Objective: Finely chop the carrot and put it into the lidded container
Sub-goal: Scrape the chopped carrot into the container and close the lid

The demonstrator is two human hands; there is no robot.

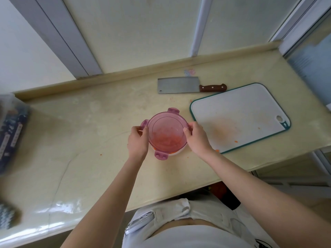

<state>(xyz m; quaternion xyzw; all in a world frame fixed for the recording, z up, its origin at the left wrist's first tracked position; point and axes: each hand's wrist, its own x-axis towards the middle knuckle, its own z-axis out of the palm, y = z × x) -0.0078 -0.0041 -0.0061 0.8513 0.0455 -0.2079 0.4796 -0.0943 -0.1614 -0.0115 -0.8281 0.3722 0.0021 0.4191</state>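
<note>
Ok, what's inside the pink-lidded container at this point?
Through the translucent pink lid, orange chopped carrot shows, lying toward the near side of the white container. Its depth cannot be told; the left hand and right hand cover parts of the rim.

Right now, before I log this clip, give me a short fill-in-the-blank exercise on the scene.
1. The left hand and right hand hold the lid at ____ sides.
2. Through the lid, chopped ____ shows inside the container.
3. The cleaver lies on the counter, touched by ____ hand.
Missing words: opposite; carrot; neither.
</note>
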